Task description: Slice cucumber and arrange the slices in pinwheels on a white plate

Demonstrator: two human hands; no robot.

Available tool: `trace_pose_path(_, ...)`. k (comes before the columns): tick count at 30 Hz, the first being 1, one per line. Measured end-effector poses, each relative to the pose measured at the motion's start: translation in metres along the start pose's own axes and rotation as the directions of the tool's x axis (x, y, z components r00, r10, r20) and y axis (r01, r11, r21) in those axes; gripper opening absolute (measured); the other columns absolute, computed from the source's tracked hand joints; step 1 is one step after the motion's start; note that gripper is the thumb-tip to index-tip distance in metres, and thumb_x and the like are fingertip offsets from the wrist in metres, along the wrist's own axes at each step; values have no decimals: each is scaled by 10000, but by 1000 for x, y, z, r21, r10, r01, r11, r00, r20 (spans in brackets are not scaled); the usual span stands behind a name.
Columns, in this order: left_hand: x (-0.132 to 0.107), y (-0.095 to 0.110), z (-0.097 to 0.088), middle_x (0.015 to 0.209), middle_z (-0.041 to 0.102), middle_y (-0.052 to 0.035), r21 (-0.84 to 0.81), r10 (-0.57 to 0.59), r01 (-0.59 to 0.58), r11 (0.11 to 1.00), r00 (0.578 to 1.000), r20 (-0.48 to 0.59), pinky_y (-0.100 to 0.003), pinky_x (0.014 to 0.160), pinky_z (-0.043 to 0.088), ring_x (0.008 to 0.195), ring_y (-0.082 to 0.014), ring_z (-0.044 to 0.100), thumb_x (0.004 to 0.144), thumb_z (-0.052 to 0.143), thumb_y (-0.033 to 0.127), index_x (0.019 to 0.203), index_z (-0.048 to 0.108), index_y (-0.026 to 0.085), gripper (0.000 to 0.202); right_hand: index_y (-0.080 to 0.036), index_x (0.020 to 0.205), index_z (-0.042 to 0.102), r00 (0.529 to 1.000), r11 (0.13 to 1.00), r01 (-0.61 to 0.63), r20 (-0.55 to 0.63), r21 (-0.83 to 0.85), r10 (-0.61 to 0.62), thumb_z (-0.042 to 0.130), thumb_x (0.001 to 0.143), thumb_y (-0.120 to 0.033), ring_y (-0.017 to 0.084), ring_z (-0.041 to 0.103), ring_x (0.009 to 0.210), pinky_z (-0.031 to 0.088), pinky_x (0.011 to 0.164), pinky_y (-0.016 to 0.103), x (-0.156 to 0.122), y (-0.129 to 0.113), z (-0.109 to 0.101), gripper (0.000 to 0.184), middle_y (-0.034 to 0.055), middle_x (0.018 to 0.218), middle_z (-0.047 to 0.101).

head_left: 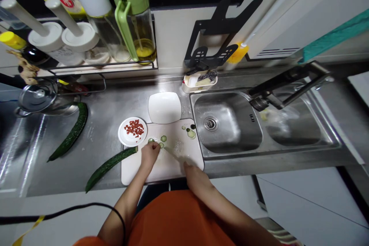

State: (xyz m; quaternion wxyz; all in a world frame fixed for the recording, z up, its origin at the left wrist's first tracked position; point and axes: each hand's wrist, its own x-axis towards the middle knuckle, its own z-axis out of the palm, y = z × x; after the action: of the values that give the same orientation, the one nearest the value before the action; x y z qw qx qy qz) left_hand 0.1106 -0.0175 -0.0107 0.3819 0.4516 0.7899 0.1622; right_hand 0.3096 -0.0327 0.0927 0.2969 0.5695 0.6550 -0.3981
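Observation:
My left hand (150,153) is over the white cutting board (170,169), its fingers pinched together at a cucumber slice (161,145). Another green slice (163,138) lies just beyond the fingertips. My right hand (196,177), at the board's near right, is closed round the handle end of a knife (173,154); its thin blade points toward my left hand and is blurred. More cucumber pieces (191,133) rest at the board's far right corner. A whole cucumber (111,165) reaches from the counter onto the board's left edge.
A plate of chopped red pieces (125,135) and a white square dish (165,107) stand behind the board. Another cucumber (72,134) lies left, near a steel pot (39,98). The sink (230,123) with its black faucet (276,84) is right. An oil bottle (141,19) stands on the rack.

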Motion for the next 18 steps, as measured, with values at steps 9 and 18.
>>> trace_pose_path(9,-3,-5,-21,623,650,29,27,63,-59,998,984,-169,-208,640,385,597,-115,569,774,560,356,696,660,206,197,-118,1191,532,998,999,50,-42,10,-50,310,768,58,264,640,990,490,718,312,8,16,15,509,143,1040,678)
trace_pose_path(18,-1,-6,-28,726,694,-25,194,105,-58,979,964,-243,-232,658,381,661,-150,616,813,529,290,818,670,210,162,-114,1196,526,999,999,47,-28,15,-47,315,766,59,248,638,990,474,725,296,10,19,16,509,145,1041,673)
